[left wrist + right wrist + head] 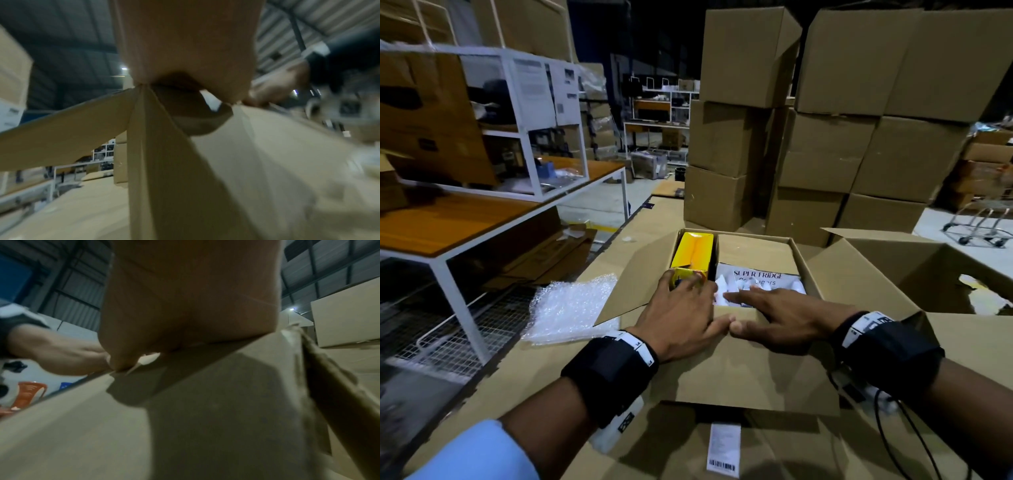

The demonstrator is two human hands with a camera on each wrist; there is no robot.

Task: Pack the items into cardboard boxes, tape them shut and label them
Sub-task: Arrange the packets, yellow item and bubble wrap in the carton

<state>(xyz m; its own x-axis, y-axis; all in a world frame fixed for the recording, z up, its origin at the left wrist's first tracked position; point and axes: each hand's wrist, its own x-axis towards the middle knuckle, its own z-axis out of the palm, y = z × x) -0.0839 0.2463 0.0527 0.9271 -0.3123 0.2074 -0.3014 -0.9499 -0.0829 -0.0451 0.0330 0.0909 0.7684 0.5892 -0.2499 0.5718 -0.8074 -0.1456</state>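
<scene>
Behind my bench, stacked cartons (825, 113) are standing in tall columns, and a white-framed table (493, 212) is sitting off to my left. Right before me the box (753, 359) is lying open, its near flap under both palms. Bubble wrap (571, 308) is lying just beside it on the left. Inside, a yellow carton (693, 251) is lying at the left and a white pack (760, 279) at the right. I am laying my left hand (681, 320) flat, fingers straight, tips touching the yellow carton; my right hand (784, 320) is reaching straight-fingered onto the white pack, thumbs meeting on the flap's edge.
</scene>
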